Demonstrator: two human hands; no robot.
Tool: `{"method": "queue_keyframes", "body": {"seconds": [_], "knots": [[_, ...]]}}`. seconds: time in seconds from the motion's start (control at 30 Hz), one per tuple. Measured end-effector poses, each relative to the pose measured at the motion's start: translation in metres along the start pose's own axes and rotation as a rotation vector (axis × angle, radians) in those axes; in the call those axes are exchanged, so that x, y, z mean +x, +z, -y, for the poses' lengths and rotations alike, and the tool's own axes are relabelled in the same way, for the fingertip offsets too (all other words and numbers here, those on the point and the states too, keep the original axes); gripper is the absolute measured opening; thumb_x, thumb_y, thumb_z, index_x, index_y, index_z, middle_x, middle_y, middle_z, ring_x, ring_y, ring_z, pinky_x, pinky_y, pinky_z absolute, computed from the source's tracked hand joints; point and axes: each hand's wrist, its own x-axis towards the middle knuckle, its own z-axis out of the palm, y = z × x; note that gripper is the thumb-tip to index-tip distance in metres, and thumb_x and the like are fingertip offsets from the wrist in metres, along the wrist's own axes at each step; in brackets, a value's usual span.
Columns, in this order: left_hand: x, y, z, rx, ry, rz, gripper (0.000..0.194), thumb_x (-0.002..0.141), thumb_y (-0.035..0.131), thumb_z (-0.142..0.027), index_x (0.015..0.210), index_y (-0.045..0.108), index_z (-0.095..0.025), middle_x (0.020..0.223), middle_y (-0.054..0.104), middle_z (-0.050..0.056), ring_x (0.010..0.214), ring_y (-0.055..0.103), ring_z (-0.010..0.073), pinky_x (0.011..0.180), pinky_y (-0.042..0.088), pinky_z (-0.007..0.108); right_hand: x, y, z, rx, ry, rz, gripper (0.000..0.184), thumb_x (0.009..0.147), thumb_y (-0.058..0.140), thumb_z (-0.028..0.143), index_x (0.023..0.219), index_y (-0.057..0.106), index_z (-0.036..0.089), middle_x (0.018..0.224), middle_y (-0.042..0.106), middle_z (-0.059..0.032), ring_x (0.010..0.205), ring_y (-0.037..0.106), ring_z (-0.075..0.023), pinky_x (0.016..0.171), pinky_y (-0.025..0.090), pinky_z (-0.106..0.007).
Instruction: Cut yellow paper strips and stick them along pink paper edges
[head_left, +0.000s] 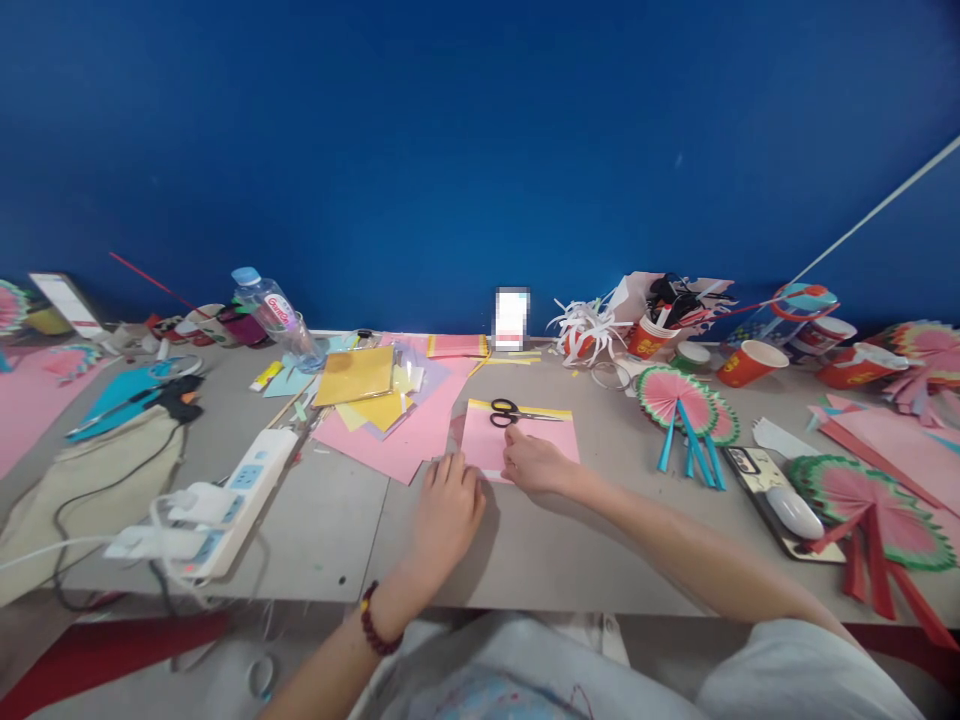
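A pink paper sheet [480, 432] with a yellow strip along its far edge lies flat in front of me. Black-handled scissors [508, 412] rest closed across its far part, handles to the left. My left hand [450, 505] lies palm down at the sheet's near left corner, fingers stretched out. Over the near part of the sheet is my right hand [541, 462], its fingers bent and closed at the paper, just below the scissors' handles. A narrow whitish band shows at the near edge between my hands. The right fingertips are partly hidden.
Left are stacked colored papers [356, 375], a power strip [251, 490] with plugs and cables, and a tilted bottle [277, 315]. A lit phone [511, 318] leans on the blue wall. Paper fans [679, 400], red cups [752, 362] and a mouse [795, 512] on a phone stand right.
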Motion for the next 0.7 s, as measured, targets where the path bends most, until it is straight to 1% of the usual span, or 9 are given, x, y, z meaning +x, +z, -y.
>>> {"method": "queue_keyframes", "body": {"seconds": [0.07, 0.1, 0.17, 0.23, 0.33, 0.4, 0.5, 0.6, 0.7], "knots": [[0.015, 0.006, 0.008, -0.013, 0.138, -0.026, 0.037, 0.091, 0.038, -0.019, 0.125, 0.053, -0.014, 0.133, 0.052, 0.013, 0.127, 0.043, 0.0254, 0.105, 0.035, 0.043, 0.001, 0.002, -0.001, 0.001, -0.002, -0.010, 0.027, 0.090, 0.048, 0.029, 0.098, 0.069, 0.014, 0.125, 0.051, -0.0166, 0.096, 0.061, -0.0247, 0.083, 0.047, -0.033], [0.022, 0.012, 0.012, -0.013, 0.207, -0.017, 0.041, 0.093, 0.038, -0.022, 0.132, 0.047, -0.014, 0.140, 0.047, 0.012, 0.133, 0.038, 0.0243, 0.109, 0.031, 0.043, 0.002, 0.003, -0.001, 0.001, -0.002, -0.016, 0.027, 0.090, 0.048, 0.029, 0.098, 0.069, 0.014, 0.124, 0.051, -0.0169, 0.095, 0.062, -0.0244, 0.082, 0.047, -0.032], [0.033, 0.025, 0.018, 0.004, 0.247, 0.015, 0.047, 0.095, 0.036, -0.029, 0.138, 0.041, -0.010, 0.146, 0.041, 0.013, 0.137, 0.034, 0.0246, 0.112, 0.027, 0.042, 0.004, 0.006, -0.003, -0.002, -0.002, -0.022, 0.028, 0.091, 0.047, 0.031, 0.097, 0.069, 0.014, 0.125, 0.051, -0.0171, 0.093, 0.062, -0.0238, 0.079, 0.047, -0.031], [0.037, 0.038, 0.023, 0.010, 0.243, 0.052, 0.051, 0.097, 0.032, -0.032, 0.140, 0.038, -0.006, 0.147, 0.039, 0.015, 0.138, 0.032, 0.0252, 0.113, 0.025, 0.043, 0.006, 0.009, -0.005, -0.008, -0.011, -0.023, 0.029, 0.090, 0.048, 0.033, 0.097, 0.069, 0.014, 0.126, 0.050, -0.0172, 0.090, 0.063, -0.0241, 0.077, 0.047, -0.032], [0.036, 0.051, 0.027, 0.001, 0.211, 0.064, 0.050, 0.098, 0.024, -0.028, 0.142, 0.035, -0.007, 0.149, 0.036, 0.013, 0.140, 0.029, 0.0229, 0.114, 0.022, 0.042, 0.007, 0.012, -0.009, 0.000, -0.034, -0.026, 0.030, 0.090, 0.047, 0.033, 0.098, 0.069, 0.013, 0.126, 0.049, -0.0166, 0.089, 0.063, -0.0238, 0.077, 0.047, -0.033], [0.033, 0.053, 0.028, -0.008, 0.199, 0.062, 0.050, 0.098, 0.023, -0.026, 0.143, 0.034, -0.007, 0.151, 0.034, 0.012, 0.141, 0.028, 0.0216, 0.115, 0.021, 0.041, 0.007, 0.012, -0.012, 0.030, -0.048, -0.031, 0.029, 0.089, 0.048, 0.033, 0.097, 0.069, 0.015, 0.124, 0.049, -0.0147, 0.088, 0.063, -0.0221, 0.077, 0.046, -0.032], [0.032, 0.054, 0.028, -0.024, 0.186, 0.057, 0.051, 0.098, 0.023, -0.028, 0.143, 0.034, -0.008, 0.151, 0.034, 0.011, 0.141, 0.028, 0.0213, 0.115, 0.021, 0.040, 0.006, 0.009, -0.017, 0.083, -0.049, -0.005, 0.023, 0.085, 0.053, 0.033, 0.094, 0.069, 0.019, 0.120, 0.051, -0.0106, 0.086, 0.062, -0.0191, 0.072, 0.044, -0.028], [0.032, 0.056, 0.028, -0.036, 0.174, 0.060, 0.053, 0.098, 0.024, -0.034, 0.144, 0.034, -0.009, 0.151, 0.033, 0.011, 0.141, 0.028, 0.0228, 0.115, 0.022, 0.042, 0.003, 0.005, -0.022, 0.125, -0.061, 0.028, 0.020, 0.081, 0.056, 0.029, 0.096, 0.067, 0.022, 0.113, 0.053, -0.0074, 0.080, 0.060, -0.0162, 0.066, 0.041, -0.025], [0.033, 0.056, 0.027, -0.048, 0.175, 0.056, 0.053, 0.098, 0.025, -0.035, 0.144, 0.033, -0.010, 0.151, 0.032, 0.011, 0.141, 0.027, 0.0231, 0.115, 0.023, 0.043, -0.001, 0.006, -0.026, 0.169, -0.081, 0.022, 0.019, 0.080, 0.055, 0.025, 0.097, 0.065, 0.022, 0.108, 0.053, -0.0052, 0.075, 0.058, -0.0133, 0.062, 0.037, -0.023]]}}
